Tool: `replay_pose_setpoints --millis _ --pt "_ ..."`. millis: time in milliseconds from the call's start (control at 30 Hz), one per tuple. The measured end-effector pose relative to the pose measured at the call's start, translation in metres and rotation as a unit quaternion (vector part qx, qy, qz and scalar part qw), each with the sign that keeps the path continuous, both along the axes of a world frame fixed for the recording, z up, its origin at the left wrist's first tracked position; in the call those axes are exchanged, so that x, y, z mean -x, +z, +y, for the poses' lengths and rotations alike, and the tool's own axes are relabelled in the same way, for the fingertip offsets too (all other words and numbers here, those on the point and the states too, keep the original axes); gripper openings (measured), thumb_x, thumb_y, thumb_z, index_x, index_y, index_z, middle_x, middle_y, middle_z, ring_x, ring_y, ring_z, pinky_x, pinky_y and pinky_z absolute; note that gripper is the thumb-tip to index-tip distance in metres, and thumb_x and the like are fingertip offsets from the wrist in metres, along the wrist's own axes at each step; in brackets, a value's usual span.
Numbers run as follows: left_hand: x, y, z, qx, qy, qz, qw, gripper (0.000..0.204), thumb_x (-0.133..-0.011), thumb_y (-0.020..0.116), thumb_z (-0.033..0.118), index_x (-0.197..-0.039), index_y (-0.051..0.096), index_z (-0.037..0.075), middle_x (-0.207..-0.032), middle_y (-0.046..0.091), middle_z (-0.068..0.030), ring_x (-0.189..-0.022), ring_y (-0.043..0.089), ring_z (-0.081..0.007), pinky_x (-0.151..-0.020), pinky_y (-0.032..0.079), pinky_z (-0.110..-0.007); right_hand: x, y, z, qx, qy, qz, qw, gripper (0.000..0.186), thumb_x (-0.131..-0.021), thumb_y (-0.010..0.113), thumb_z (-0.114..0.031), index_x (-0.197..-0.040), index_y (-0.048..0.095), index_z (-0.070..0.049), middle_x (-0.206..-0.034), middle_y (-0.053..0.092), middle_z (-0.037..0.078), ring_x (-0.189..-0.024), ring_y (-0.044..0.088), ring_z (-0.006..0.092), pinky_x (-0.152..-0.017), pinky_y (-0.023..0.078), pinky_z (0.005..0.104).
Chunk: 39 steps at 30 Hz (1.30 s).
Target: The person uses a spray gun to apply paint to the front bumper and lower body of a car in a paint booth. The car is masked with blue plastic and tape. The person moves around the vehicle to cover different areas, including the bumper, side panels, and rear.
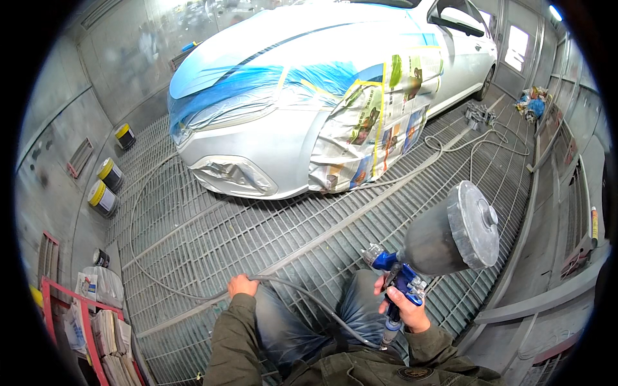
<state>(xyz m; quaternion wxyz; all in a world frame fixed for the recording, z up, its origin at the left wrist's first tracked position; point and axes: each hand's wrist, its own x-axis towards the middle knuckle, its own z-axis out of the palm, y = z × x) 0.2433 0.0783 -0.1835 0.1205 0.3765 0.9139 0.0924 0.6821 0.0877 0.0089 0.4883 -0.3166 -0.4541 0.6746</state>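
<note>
A blue spray gun (400, 283) with a grey, lidded paint cup (450, 231) on top is gripped by its handle in my right hand (407, 307). Its nozzle points to the left and forward, toward the car. My left hand (243, 285) is closed around the grey air hose (309, 296), which runs across my lap to the base of the gun. Ahead stands a pale car (257, 151), its front bumper bare. Blue film (241, 83) covers the headlight area, and printed masking paper (370, 128) with yellow tape covers the wheel and fender side.
Metal grating (212, 238) forms the floor, with the hose looping across it. Yellow-lidded cans (103, 197) line the left wall. A red rack (96, 334) of papers stands at lower left. Beyond the car's side lie a hose coil (479, 114) and a colourful bundle (533, 103).
</note>
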Motion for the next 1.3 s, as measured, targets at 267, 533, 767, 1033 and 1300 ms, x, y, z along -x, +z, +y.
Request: replay_pose_setpoints --millis 267,533,767,1033,1300 --pt "-0.001 0.007 0.001 0.015 0.007 -0.013 1.0 0.054 -0.072 0.074 0.043 -0.111 0.073 0.007 -0.114 0.065 -0.0265 -0.109 0.06 -0.0422 -0.098 0.045 -0.048 0.003 -0.001 0.0 0.001 0.003 0.001 1.0 0.025 -0.093 0.06 -0.01 -0.114 0.061 0.004 -0.108 0.064 0.013 -0.096 0.063 0.0191 -0.06 0.057 0.0295" --pt "-0.004 0.01 0.002 0.017 0.001 -0.01 1.0 0.056 -0.071 0.074 0.043 -0.113 0.072 0.006 -0.115 0.064 -0.0275 -0.11 0.059 -0.0424 -0.099 0.045 -0.048 0.003 -0.003 0.001 0.0 -0.003 0.004 1.0 0.026 -0.093 0.061 -0.01 -0.114 0.061 0.005 -0.108 0.064 0.013 -0.095 0.063 0.019 -0.059 0.057 0.0292" --pt "-0.002 0.014 0.002 0.034 0.019 -0.046 0.998 0.054 -0.072 0.075 0.041 -0.112 0.072 0.006 -0.118 0.064 -0.024 -0.116 0.056 -0.0386 -0.104 0.04 -0.044 0.006 0.0 0.002 0.004 -0.003 0.005 1.0 0.026 -0.093 0.061 -0.011 -0.113 0.062 0.005 -0.108 0.065 0.012 -0.095 0.063 0.0186 -0.059 0.057 0.0285" --pt "-0.004 0.012 0.002 0.024 0.002 -0.005 1.0 0.056 -0.071 0.075 0.041 -0.114 0.071 0.007 -0.116 0.065 -0.0262 -0.11 0.06 -0.0429 -0.098 0.046 -0.047 0.003 -0.003 0.003 0.003 -0.013 0.007 1.0 0.026 -0.093 0.062 -0.013 -0.112 0.063 0.005 -0.107 0.065 0.012 -0.095 0.063 0.0184 -0.059 0.057 0.0286" --pt "-0.004 0.012 0.002 0.025 0.0 -0.02 0.999 0.057 -0.07 0.076 0.041 -0.115 0.071 0.007 -0.118 0.064 -0.0265 -0.112 0.059 -0.0429 -0.098 0.046 -0.047 0.002 -0.003 0.004 0.004 -0.016 0.004 1.0 0.026 -0.093 0.063 -0.014 -0.112 0.063 0.005 -0.106 0.065 0.012 -0.094 0.063 0.0182 -0.058 0.057 0.0291"
